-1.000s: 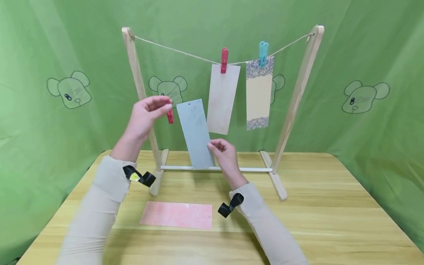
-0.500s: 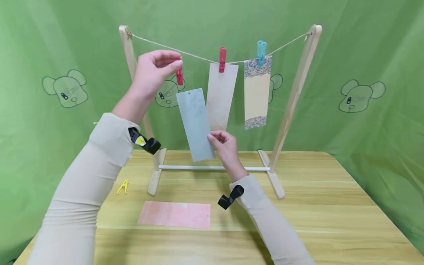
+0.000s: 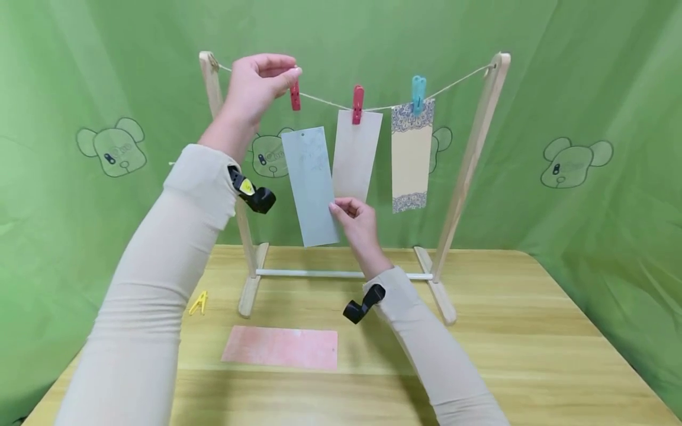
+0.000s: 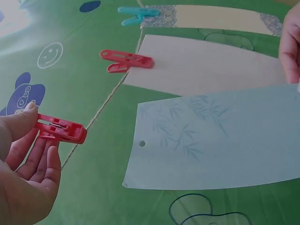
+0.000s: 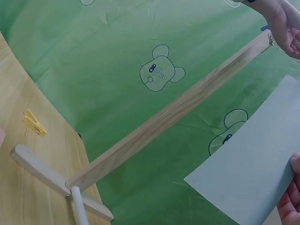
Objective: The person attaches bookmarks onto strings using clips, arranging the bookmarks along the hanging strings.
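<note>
**Red clip [image 3: 295, 97] up at the line [image 3: 325, 101], blue-grey card [image 3: 311, 186] just below**

I have the left hand [image 3: 258, 86] raised beside the line, thumb and fingers pinching the red clip by its handle end. On my left wrist feed the clip's tip meets the line's course, but I can't tell whether the two touch. The right hand [image 3: 359, 228] pinches the blue-grey card by its side edge, low down, thumb on the near face. That card is in the air, slightly tilted, its top edge below the line and apart from the clip. I can make out a faint leafy print and a small hole [image 4: 142, 143] near the top edge.

Farther along, the line carries two cards: a white card [image 3: 357, 154] under a second red clip [image 3: 358, 105], and beside it a cream card [image 3: 411, 160] with patterned bands at both ends, under a blue clip [image 3: 418, 93]. From my head view, the blue-grey card and the right hand hide part of the white card's lower end.

The line runs between the posts of a wooden rack [image 3: 468, 171], joined low down by a white bar [image 3: 314, 273]. The table [image 3: 506, 331] beneath also bears a pink card [image 3: 280, 347] lying flat and, near the rack's left foot, a yellow clip [image 3: 199, 303].
</note>
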A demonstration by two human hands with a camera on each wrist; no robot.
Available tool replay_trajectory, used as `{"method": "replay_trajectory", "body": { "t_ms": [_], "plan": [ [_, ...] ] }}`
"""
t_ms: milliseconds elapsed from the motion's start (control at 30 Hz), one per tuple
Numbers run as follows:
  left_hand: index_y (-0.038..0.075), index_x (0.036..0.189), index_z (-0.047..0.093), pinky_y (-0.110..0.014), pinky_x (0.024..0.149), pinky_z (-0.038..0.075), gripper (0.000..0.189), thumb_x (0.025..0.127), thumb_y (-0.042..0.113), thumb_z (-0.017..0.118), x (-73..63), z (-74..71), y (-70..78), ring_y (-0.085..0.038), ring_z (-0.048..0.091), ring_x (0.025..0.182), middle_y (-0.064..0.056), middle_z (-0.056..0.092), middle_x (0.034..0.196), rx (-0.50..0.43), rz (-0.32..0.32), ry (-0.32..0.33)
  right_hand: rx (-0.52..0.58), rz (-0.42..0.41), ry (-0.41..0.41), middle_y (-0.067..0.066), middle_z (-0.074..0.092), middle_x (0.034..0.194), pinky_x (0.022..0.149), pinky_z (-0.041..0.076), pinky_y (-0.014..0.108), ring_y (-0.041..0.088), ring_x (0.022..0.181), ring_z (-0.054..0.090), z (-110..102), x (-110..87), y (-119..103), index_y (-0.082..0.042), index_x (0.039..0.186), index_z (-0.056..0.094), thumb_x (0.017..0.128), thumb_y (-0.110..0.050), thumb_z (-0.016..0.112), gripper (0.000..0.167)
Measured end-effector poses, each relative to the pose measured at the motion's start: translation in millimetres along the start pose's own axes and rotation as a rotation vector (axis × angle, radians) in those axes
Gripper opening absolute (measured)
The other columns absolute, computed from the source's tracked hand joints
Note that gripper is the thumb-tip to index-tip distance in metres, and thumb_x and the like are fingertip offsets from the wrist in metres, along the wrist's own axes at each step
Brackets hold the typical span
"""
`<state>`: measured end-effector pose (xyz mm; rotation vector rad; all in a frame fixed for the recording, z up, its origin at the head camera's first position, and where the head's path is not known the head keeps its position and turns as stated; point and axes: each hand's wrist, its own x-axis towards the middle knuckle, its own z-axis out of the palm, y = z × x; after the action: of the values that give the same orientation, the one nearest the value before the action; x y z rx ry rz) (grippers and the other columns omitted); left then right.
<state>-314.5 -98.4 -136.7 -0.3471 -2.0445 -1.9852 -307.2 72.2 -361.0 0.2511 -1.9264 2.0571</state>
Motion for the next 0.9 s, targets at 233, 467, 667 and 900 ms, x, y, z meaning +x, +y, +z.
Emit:
{"method": "replay_trajectory", "body": {
  "t_ms": [233,467,667,900],
  "plan": [
    [0.006,0.116,0.063,-0.020,0.089,0.048,0.034,0.083,0.007,0.071,10.2,7.2,8.3,-0.010,0.060,0.094,-0.002,0.066,0.108,0.004,-0.005,0.002,0.012,0.028,0.023,-0.003,0.062,0.083,0.070,0.048,0.015,0.007,0.074,0.054,4,3.4,-2,0.004,0.101,0.065,0.085,-0.005,0.069,0.019],
    [0.003,0.121,0.059,-0.014,0.083,0.049,0.035,0.087,0.001,0.064,17.9,14.9,13.5,-0.012,0.060,0.099,-0.009,0.062,0.121,-0.049,-0.001,0.028,0.035,0.035,0.031,-0.002,0.060,0.084,0.070,0.048,0.016,0.008,0.076,0.054,9,10.6,-7,0.003,0.101,0.064,0.086,-0.006,0.068,0.018],
    [0.005,0.120,0.061,-0.012,0.083,0.048,0.034,0.086,0.001,0.065,22.7,20.6,16.7,-0.010,0.059,0.098,-0.006,0.064,0.115,-0.022,-0.008,0.056,0.044,0.020,0.035,-0.001,0.060,0.084,0.067,0.047,0.016,0.009,0.075,0.053,11,15.7,-9,0.002,0.101,0.064,0.086,-0.005,0.067,0.017],
    [0.005,0.117,0.063,-0.010,0.087,0.045,0.033,0.085,0.003,0.066,27.7,23.5,19.6,-0.010,0.060,0.098,-0.004,0.065,0.112,0.021,-0.019,0.090,0.055,-0.009,0.052,-0.002,0.060,0.083,0.067,0.048,0.015,0.008,0.074,0.054,12,20.9,-11,0.004,0.100,0.064,0.085,-0.004,0.067,0.016]
  ]
}}
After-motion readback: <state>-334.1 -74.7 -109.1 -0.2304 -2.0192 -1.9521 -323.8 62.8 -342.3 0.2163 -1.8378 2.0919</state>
